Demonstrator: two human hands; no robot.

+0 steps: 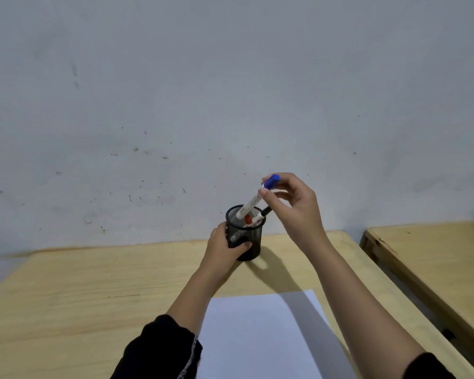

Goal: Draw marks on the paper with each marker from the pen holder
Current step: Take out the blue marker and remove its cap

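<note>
Right hand [293,206] pinched on the blue cap end of a white-barrelled marker [253,201], long axis slanting down-left, lower tip at the rim of the black mesh pen holder [245,233]. Left hand [225,244] wrapped round that holder on the pale wooden table [93,291]. White paper sheet [257,335] nearer, unmarked. Red-capped marker [248,219] and black one [266,211] inside, mostly hidden.

Left hand [225,246] clasped; right hand [293,203] pinching

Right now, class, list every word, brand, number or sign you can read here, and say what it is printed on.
None can be read.
Blue-capped marker: faint grey print on the white barrel, too small and blurred to read.
Paper: blank.
Pen holder: no label visible.
</note>
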